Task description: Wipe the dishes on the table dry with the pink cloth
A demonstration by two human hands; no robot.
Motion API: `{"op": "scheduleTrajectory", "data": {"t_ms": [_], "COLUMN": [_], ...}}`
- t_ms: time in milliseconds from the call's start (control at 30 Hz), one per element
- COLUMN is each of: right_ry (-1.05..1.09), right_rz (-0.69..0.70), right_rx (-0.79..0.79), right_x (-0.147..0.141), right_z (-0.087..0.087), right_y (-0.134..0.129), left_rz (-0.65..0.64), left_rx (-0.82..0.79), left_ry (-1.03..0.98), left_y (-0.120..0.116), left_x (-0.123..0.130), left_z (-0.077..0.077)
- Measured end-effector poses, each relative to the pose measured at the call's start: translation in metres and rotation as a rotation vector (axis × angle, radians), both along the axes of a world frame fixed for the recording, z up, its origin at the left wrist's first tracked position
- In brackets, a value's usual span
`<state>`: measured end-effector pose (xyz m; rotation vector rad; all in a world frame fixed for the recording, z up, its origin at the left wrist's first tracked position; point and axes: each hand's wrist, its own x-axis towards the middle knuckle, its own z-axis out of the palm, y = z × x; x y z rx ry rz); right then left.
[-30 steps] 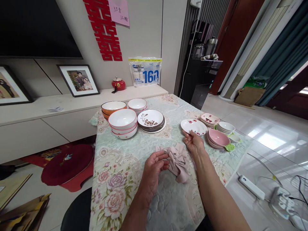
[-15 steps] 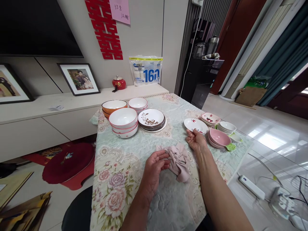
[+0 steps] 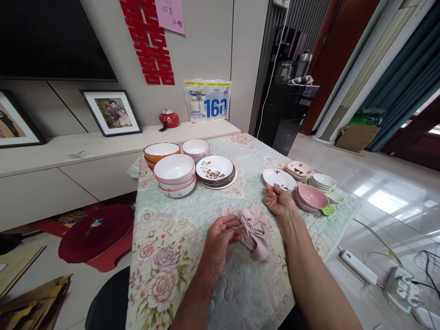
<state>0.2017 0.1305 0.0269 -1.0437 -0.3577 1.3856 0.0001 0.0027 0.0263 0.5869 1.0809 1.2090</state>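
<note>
My left hand rests low over the table, its fingers loosely bent and apart, at the left edge of a crumpled pale pink cloth. I cannot tell whether the fingertips touch the cloth. At the front rim of a small stack of white plates with red floral marks is my right hand. Its fingers are half curled with nothing visible in them. Right of it sit pink bowls with a green leaf-shaped handle, small white bowls and pink-rimmed square dishes.
On the left of the table stand white bowls with pink rims, orange bowls, a smaller bowl stack and brown-flowered plates. A flowered cloth covers the table. Behind is a cabinet; a red stool stands left.
My right hand has drawn slightly back from the plate rim, and its fingers have curled in more. The left hand and the pink cloth stay nearly where they were.
</note>
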Motion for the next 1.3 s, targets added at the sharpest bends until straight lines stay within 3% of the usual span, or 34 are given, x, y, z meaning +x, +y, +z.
{"op": "scheduleTrajectory", "data": {"t_ms": [300, 600, 800, 1100, 1300], "right_ry": [0.105, -0.219, -0.394, -0.562, -0.61], "right_rz": [0.085, 0.21, 0.213, 0.138, 0.124], "right_rx": [-0.04, 0.096, 0.181, 0.179, 0.328], "right_x": [-0.002, -0.057, -0.077, -0.098, -0.128], "right_z": [0.006, -0.007, -0.011, 0.009, 0.03], "right_y": [-0.001, -0.012, 0.0, 0.038, 0.033], "left_rz": [0.001, 0.016, 0.025, 0.032, 0.066], "left_rx": [-0.008, 0.001, 0.002, -0.007, -0.039], "left_ry": [0.025, -0.004, -0.011, -0.017, -0.045], "left_y": [0.0, 0.0, 0.002, 0.003, 0.008], "left_x": [0.0, 0.002, 0.002, 0.005, 0.008], "left_z": [-0.001, -0.001, -0.005, -0.007, -0.01]}}
